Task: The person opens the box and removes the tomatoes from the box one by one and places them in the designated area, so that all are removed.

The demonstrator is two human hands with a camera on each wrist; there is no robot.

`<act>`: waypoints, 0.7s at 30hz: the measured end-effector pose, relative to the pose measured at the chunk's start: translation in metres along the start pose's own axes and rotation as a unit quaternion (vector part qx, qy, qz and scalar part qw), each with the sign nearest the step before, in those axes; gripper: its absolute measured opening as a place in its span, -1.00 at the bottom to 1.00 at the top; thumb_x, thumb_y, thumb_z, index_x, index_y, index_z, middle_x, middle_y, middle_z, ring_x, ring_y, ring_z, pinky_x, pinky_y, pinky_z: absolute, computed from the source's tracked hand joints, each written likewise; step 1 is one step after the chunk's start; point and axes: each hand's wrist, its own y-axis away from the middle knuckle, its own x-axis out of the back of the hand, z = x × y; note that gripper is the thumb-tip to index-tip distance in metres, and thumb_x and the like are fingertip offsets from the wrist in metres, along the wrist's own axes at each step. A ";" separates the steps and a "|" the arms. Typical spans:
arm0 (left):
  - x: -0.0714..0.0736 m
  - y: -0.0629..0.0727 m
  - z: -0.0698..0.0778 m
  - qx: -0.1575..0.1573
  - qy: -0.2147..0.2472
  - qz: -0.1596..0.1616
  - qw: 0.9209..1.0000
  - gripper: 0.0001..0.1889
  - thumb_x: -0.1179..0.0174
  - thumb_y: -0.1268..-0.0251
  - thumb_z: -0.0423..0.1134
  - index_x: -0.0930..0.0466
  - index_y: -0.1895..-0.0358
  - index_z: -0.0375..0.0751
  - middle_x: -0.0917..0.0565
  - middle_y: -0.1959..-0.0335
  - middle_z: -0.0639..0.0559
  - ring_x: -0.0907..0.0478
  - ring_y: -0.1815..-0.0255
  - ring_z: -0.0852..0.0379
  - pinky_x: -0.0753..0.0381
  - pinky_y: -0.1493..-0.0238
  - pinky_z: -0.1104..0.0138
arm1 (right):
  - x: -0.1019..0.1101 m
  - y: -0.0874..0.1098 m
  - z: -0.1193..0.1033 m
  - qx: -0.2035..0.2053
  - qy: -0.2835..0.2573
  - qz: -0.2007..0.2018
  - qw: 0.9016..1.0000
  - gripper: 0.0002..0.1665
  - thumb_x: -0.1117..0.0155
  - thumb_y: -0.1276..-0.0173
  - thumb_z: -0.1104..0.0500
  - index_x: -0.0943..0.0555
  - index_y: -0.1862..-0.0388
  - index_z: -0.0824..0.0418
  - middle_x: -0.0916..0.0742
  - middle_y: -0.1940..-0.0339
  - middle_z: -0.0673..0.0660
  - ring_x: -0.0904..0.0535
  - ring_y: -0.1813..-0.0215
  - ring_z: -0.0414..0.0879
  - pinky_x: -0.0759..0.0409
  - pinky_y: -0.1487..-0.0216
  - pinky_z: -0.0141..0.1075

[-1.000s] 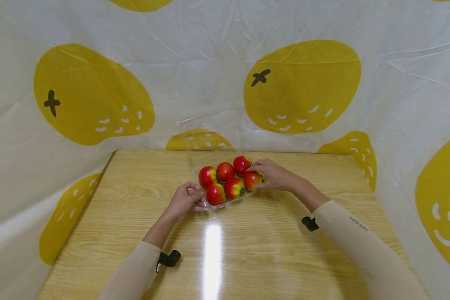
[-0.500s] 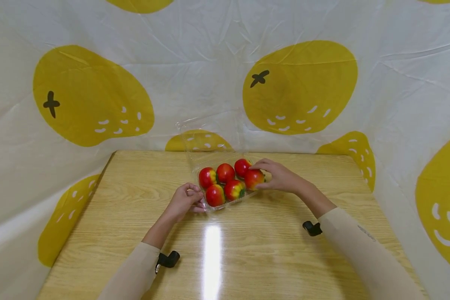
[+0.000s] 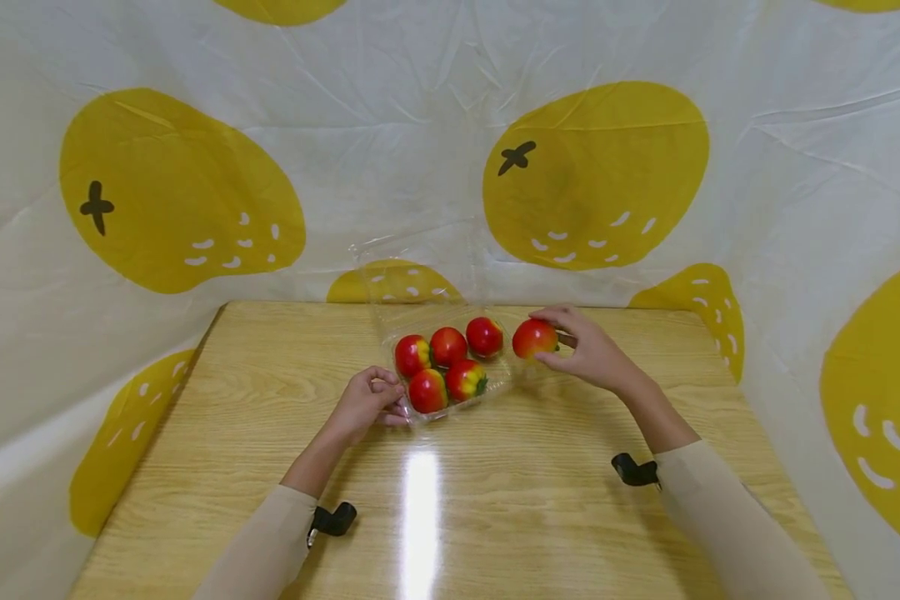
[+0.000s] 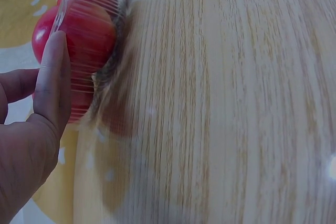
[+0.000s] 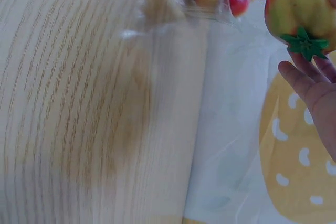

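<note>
In the head view, my right hand [image 3: 596,354] grips a red tomato [image 3: 534,339] and holds it up to the right of a clear plastic clamshell box [image 3: 501,375]. Yellow-green skin and a green star-shaped calyx [image 5: 304,43] on this tomato show in the right wrist view. Several more red and yellow tomatoes [image 3: 448,347] sit in the box, whose front right spot holds none. My left hand [image 3: 366,402] pinches the box's left front corner; its thumb [image 4: 51,80] lies against the ribbed wall in the left wrist view.
The box's clear lid [image 3: 420,267] stands raised at the back. Under everything is a wooden table [image 3: 270,375], with a bright light reflection [image 3: 420,517] at the front. A white cloth with yellow fruit prints [image 3: 390,100] hangs behind and at both sides.
My right hand has lifted the front right tomato out of the box and carried it up and to the right. The left hand has stayed at the box's corner.
</note>
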 end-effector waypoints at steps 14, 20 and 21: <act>0.001 0.000 0.001 -0.001 -0.004 -0.004 1.000 -0.80 -0.12 -0.51 -0.49 -0.30 -0.01 -0.38 -0.68 0.46 -0.05 -0.70 0.51 0.09 -0.85 0.36 0.17 | 0.041 0.017 0.001 -0.034 0.005 0.071 0.997 -0.26 -0.42 -0.38 0.27 -0.37 -0.49 0.24 -0.40 -0.41 0.30 -0.44 -0.31 0.17 -0.48 -0.10 -0.70; 0.001 0.000 0.001 -0.001 -0.005 -0.004 1.000 -0.79 -0.13 -0.51 -0.49 -0.29 -0.03 -0.40 -0.67 0.46 -0.05 -0.69 0.51 0.10 -0.85 0.36 0.18 | 0.060 0.018 0.008 -0.051 0.014 0.096 0.994 -0.26 -0.40 -0.39 0.28 -0.31 -0.46 0.35 -0.39 -0.40 0.34 -0.44 -0.31 0.18 -0.45 -0.03 -0.72; 0.001 0.001 0.001 0.000 -0.006 -0.003 1.000 -0.79 -0.13 -0.51 -0.48 -0.29 -0.03 -0.39 -0.67 0.46 -0.05 -0.69 0.51 0.10 -0.85 0.37 0.19 | 0.063 0.017 0.011 -0.053 0.019 0.102 0.993 -0.27 -0.40 -0.38 0.28 -0.32 -0.46 0.35 -0.39 -0.39 0.35 -0.45 -0.31 0.23 -0.45 -0.02 -0.73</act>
